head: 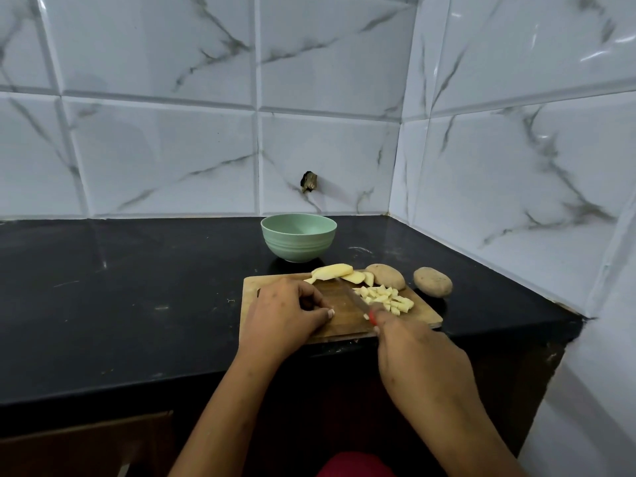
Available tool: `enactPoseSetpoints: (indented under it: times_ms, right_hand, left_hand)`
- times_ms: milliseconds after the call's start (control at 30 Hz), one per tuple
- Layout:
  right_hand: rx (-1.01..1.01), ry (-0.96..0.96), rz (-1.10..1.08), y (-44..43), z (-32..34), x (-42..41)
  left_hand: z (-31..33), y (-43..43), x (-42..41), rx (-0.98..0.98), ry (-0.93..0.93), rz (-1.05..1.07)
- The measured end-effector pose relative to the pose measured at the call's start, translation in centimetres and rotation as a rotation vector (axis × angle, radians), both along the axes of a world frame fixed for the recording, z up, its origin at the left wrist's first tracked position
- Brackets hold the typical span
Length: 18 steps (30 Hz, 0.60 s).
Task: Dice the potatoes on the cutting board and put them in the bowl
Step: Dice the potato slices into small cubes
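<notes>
You are partway through. A pile of dice (pixel 389 299) lies on the right of the board (pixel 344 321), slices (pixel 335 271) wait at its far edge, one whole potato (pixel 385 276) sits on the board and a second potato (pixel 433 281) on the desk (pixel 137 287) just beside it. The bowl (pixel 298 241) behind the board looks empty, so nothing is moved over yet. The cut flesh is pale yellow, the skins brown. Your right hand (pixel 413 352) grips the knife (pixel 356 299), its blade across the board. Your left hand (pixel 285 315) rests on the board, fingers curled; whether they hold a piece you cannot tell.

Pale green bowl (pixel 298 241), black counter (pixel 137 287), grey-veined white tiles (pixel 155 160).
</notes>
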State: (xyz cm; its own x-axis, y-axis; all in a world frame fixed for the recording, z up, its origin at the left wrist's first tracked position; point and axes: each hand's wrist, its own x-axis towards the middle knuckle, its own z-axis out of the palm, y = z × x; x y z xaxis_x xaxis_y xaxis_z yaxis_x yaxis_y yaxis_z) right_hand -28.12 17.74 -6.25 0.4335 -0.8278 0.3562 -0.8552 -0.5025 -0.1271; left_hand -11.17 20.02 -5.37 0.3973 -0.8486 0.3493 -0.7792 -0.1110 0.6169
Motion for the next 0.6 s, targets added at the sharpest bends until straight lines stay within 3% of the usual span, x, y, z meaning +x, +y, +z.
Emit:
enactPoseSetpoints:
  times_ms: [167, 300, 400, 500, 600]
  right_hand:
    - [0.054, -0.194, -0.007, -1.3, 0.6, -1.6]
    - [0.188, -0.318, 0.095, -1.3, 0.7, -2.3]
    - [0.292, -0.361, 0.191, -0.6, 1.0, -2.8]
    - [0.338, -0.372, 0.221, -0.3, 1.5, -3.2]
    - [0.355, -0.332, 0.192, -0.9, 1.4, -3.3]
  left_hand:
    - [0.5, -1.5, -0.5, 0.041, 0.018, -0.031]
    - [0.8, -2.9, -1.5, 0.061, 0.174, -0.137]
    - [0.9, -2.7, -0.9, 0.005, 0.230, -0.071]
    - [1.1, -2.2, 0.6, -0.027, 0.057, 0.150]
    - [0.9, -1.9, 1.8, 0.131, -0.225, 0.295]
